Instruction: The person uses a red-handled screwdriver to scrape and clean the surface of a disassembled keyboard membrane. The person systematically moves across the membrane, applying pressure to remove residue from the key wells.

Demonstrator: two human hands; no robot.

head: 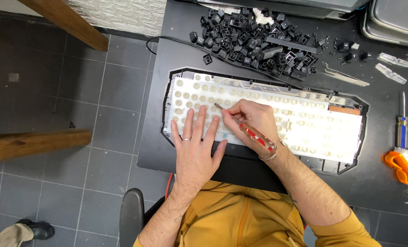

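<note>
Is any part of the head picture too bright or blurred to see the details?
In the head view, glare washes out the right half of the white membrane sheet; the left hand, right hand and screwdriver look sharp; the floor at left is dim.

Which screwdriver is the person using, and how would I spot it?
Find the big white keyboard without its keys on the black desk. The right hand holds the screwdriver over its middle. Its handle is clear with red inside, unlike the blue-handled screwdriver lying by the orange brush.
</note>
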